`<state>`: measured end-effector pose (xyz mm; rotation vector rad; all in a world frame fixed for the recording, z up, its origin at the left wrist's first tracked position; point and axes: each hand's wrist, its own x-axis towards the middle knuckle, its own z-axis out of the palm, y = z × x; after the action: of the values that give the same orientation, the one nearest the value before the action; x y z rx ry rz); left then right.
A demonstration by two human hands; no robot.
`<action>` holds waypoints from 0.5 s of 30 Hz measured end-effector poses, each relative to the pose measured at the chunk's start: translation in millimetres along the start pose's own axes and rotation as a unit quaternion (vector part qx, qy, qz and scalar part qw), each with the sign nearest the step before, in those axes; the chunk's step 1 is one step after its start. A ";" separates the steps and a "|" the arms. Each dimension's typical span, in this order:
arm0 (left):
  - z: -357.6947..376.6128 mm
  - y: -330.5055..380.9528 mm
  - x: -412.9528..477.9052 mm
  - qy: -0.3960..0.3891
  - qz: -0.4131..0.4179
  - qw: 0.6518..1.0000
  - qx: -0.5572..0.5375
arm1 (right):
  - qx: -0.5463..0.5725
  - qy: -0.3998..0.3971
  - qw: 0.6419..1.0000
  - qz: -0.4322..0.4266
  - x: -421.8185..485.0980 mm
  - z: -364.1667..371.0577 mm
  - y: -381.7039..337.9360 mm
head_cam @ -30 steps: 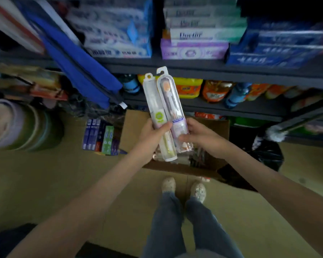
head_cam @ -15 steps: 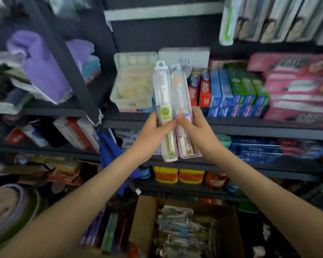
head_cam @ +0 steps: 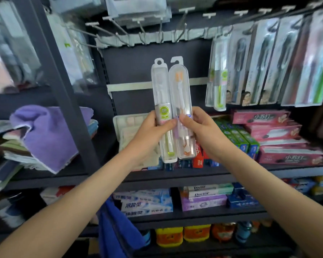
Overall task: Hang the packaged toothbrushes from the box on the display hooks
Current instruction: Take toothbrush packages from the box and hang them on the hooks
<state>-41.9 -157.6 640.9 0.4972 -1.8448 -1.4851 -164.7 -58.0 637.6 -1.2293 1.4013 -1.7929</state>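
I hold two clear toothbrush packs upright, side by side, in front of the dark back panel. My left hand point(head_cam: 153, 130) grips the pack with the green round label point(head_cam: 161, 101). My right hand point(head_cam: 199, 127) pinches the pack with the orange-bristled brush point(head_cam: 181, 94). Both hang tabs point up, well below a row of bare display hooks point(head_cam: 142, 36) at the top. To the right, hooks carry several hanging toothbrush packs point(head_cam: 265, 62). The box is out of view.
Pink and green toothpaste cartons point(head_cam: 276, 138) fill the shelf to the right of my hands. A purple towel point(head_cam: 48, 135) lies on the left shelf beyond a dark upright post point(head_cam: 54, 81). Lower shelves hold more toothpaste boxes point(head_cam: 144, 203) and yellow bottles point(head_cam: 169, 237).
My view and both hands have risen from the box on the floor up to the hook level. The two packs stay gripped in the same way.
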 end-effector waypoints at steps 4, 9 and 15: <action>4.5 16.9 14.4 -0.009 0.012 1.000 -0.003 | -0.030 -0.007 0.999 -0.023 8.8 -8.3 -22.2; 16.2 35.8 20.5 -0.003 0.036 0.999 -0.007 | -0.057 -0.001 0.996 -0.064 13.6 -23.4 -44.8; 17.6 52.4 34.4 0.046 0.046 0.996 0.065 | -0.079 0.000 0.994 -0.076 21.7 -46.5 -66.3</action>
<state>-71.1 -155.0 699.1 0.5280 -1.8741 -1.2658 -208.3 -35.3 705.5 -1.4527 1.5102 -1.8100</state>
